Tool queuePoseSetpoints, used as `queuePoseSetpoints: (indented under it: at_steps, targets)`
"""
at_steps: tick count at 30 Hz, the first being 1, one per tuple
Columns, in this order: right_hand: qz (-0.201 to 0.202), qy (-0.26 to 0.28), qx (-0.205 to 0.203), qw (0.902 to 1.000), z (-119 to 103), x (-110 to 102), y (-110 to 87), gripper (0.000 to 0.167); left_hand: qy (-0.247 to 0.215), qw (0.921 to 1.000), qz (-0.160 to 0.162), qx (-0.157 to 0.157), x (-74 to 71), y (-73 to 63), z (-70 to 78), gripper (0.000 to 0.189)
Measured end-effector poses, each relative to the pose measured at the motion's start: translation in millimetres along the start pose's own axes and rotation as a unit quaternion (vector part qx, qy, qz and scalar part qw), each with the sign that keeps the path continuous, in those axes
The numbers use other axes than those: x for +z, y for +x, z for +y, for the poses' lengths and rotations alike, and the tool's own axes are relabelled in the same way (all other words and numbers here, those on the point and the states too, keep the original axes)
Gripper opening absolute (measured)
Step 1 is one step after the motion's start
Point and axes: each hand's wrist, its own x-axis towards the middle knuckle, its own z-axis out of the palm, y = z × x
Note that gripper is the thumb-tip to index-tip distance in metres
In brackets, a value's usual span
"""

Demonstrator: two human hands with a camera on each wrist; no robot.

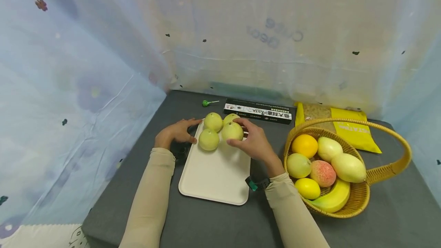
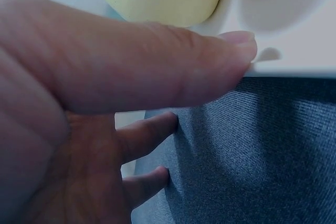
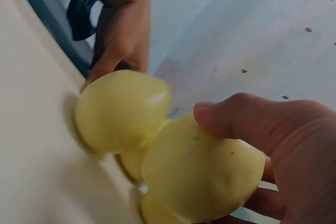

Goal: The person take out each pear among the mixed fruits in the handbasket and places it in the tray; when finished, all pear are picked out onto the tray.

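My right hand (image 1: 253, 141) holds a round pale yellow-green pear (image 1: 232, 132) between thumb and fingers, above the far right part of a white tray (image 1: 217, 179). Three similar pears are grouped at the tray's far end: one at the left (image 1: 208, 139), one behind it (image 1: 213, 121), and another (image 1: 231, 118) partly hidden behind the held pear. At the tray's far left corner is my left hand (image 1: 177, 131), fingers spread. In the left wrist view its thumb (image 2: 210, 61) touches the tray rim and two fingertips meet the dark cloth.
A wicker basket (image 1: 360, 202) of assorted fruit stands at the right, its tall handle arching up. Behind the tray lie a black pasta box (image 1: 258, 111) and a green lollipop (image 1: 206, 103). Behind the basket is a yellow bag (image 1: 356, 135). Curtains enclose the dark table.
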Motion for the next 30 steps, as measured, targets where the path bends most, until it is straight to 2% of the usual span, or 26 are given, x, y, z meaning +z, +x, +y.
queuePoseSetpoints:
  at_steps: [6,17,25,30]
  targets:
    - [-0.010,-0.030,0.018,0.9993,10.2,9.5,1.6,0.071,-0.005,1.0000,0.000,0.004,1.6,-0.6,-1.1,0.093]
    - [-0.030,-0.012,0.034,0.9989,20.4,20.5,1.2,0.069,-0.010,0.9999,-0.001,0.006,2.0,-0.5,0.1,0.093]
    - [-0.033,-0.034,0.032,0.9984,17.9,16.9,2.3,0.074,-0.009,0.9999,-0.001,0.005,1.3,0.3,0.1,0.092]
    - [-0.031,-0.066,0.030,0.9969,2.9,5.9,-1.1,0.081,-0.004,1.0000,-0.002,0.005,0.9,1.7,-1.7,0.093]
